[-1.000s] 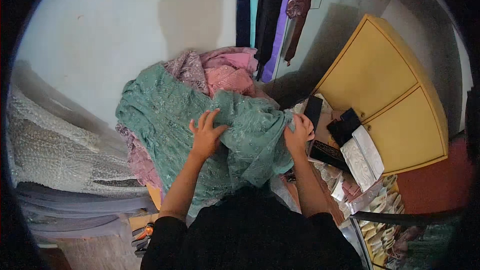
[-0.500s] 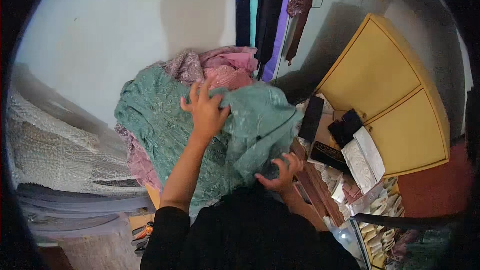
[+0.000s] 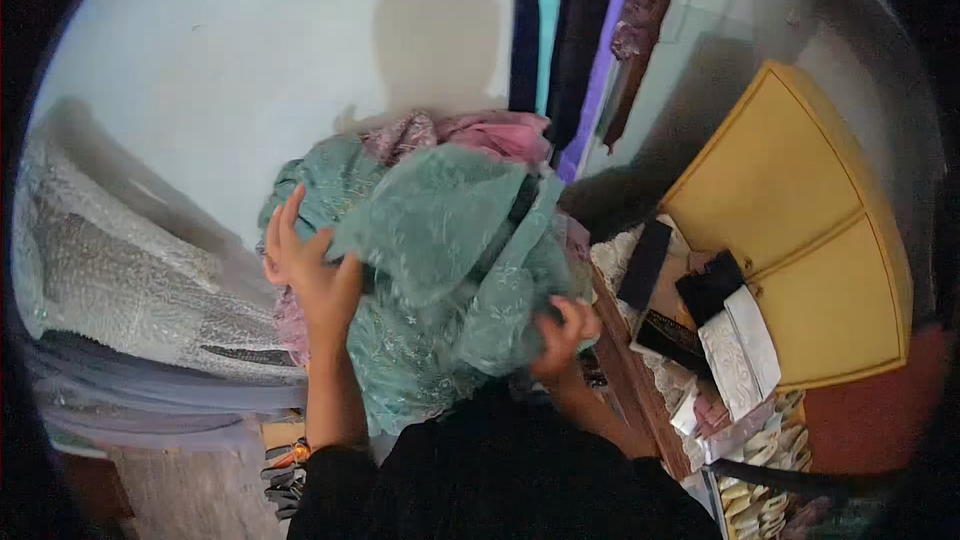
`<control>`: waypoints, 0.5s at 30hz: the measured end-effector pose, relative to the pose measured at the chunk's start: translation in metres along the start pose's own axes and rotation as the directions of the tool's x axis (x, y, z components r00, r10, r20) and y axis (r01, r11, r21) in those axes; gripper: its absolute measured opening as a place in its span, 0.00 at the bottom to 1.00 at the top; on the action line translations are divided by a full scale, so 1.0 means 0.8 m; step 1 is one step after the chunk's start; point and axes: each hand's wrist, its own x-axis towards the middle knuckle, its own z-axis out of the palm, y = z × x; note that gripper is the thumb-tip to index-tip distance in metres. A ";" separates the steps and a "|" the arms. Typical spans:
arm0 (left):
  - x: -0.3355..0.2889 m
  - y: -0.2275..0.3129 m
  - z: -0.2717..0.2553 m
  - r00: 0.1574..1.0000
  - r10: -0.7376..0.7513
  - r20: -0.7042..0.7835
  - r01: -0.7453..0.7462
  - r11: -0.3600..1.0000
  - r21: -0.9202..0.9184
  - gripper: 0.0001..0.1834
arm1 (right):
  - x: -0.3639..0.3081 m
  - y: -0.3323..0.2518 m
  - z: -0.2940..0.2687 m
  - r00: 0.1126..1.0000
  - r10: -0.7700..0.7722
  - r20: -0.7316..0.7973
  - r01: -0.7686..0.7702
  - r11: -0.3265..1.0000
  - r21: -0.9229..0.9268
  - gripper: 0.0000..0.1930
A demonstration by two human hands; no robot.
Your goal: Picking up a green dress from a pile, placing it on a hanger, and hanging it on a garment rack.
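A large heap of green sheer fabric (image 3: 430, 230) with pale embroidery lies bunched in front of me. My left hand (image 3: 318, 275) is at its left edge, fingers stretched up and spread, the thumb near a fold. At the lower right edge of the cloth is my right hand (image 3: 568, 335), its fingers curled in against the fabric and somewhat blurred. Pink and mauve cloth (image 3: 490, 135) shows behind the green heap, and more pink cloth peeks out at its left side. What lies beneath is hidden.
Lengths of dark, turquoise and purple fabric (image 3: 600, 60) hang behind. White beaded cloth (image 3: 130, 230) spreads at the left. On the right are a yellow cabinet (image 3: 790, 240), a white embossed box (image 3: 738, 350), black pouches (image 3: 708, 285) and several pale shoes (image 3: 760, 490).
The green fabric has been folded over toward the left and bunched up. My left hand has moved left and down from the heap's middle to its edge; the right stays low. The view has shifted slightly.
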 end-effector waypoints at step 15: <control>-0.069 -0.162 0.034 0.912 -0.400 0.094 0.377 0.906 0.193 0.23 | 0.153 0.064 0.068 0.790 0.382 0.479 -0.294 0.923 -0.250 0.20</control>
